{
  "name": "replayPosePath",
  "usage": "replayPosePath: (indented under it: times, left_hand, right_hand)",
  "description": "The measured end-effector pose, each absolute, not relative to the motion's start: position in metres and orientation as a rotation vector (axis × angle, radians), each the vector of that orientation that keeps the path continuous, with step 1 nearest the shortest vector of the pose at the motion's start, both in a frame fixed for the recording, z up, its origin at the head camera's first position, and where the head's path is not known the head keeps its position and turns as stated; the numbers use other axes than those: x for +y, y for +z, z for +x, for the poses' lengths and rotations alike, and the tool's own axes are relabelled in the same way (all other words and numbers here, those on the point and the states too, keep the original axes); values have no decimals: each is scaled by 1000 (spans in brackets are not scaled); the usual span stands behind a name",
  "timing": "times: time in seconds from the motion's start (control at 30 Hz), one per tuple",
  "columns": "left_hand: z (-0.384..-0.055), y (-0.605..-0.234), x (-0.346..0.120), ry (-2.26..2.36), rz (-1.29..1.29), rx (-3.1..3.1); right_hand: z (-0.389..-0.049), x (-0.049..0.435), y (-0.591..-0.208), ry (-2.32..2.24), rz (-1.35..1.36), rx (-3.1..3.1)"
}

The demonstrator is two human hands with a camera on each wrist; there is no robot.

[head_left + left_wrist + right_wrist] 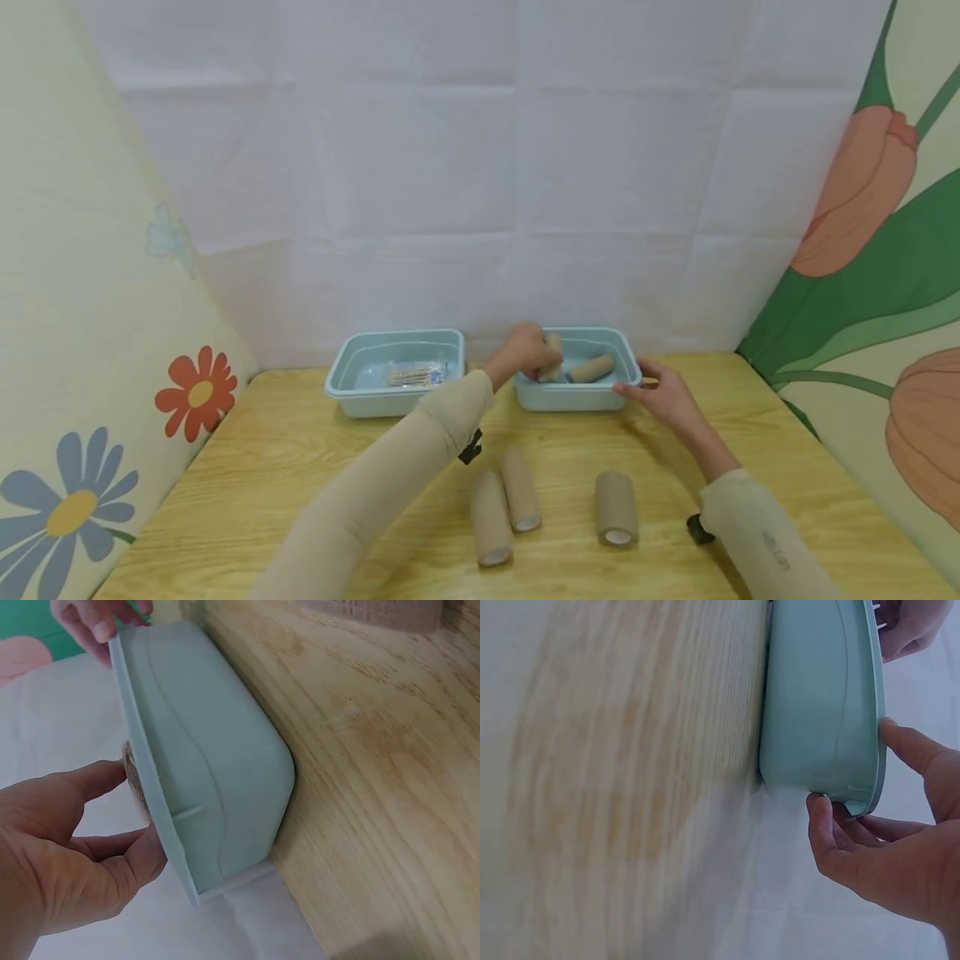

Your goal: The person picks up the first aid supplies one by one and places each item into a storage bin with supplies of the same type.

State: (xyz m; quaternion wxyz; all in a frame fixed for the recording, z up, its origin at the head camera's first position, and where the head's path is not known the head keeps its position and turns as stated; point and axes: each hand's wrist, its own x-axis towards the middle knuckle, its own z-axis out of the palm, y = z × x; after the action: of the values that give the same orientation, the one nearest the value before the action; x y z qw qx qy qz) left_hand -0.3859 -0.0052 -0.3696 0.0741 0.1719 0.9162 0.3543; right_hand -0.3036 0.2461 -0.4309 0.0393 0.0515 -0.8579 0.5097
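My left hand (531,350) reaches over the near left part of the right-hand light-blue plastic basin (573,400), gripping a tan elastic bandage roll (552,354) between thumb and fingers. In the left wrist view the basin's wall hides most of that bandage roll (135,780). Another tan bandage roll (591,368) lies inside the same basin, to the right. At the basin's right corner my right hand (663,396) pinches the rim, its thumb on the near side and its fingers round the end, as the right wrist view also shows.
To the left stands a second light-blue basin (352,404) holding a clear packet of cotton swabs (417,375). Nearer on the wooden table (247,500) lie three tan rolls: a pair side by side (491,517) and a single one (617,507). White cloth (420,167) hangs behind.
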Motion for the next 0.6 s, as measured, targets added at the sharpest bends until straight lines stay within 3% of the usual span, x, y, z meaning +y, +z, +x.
replayPosePath:
  times: [0.37,0.6]
  left_hand:
    - [-384,-376,-2,675,648,2895]
    - [-376,-369,-11,662,784,2912]
  right_hand:
    - [-307,242,-433,1564,182,-2621]
    - [-310,236,-432,1590,205,-2611]
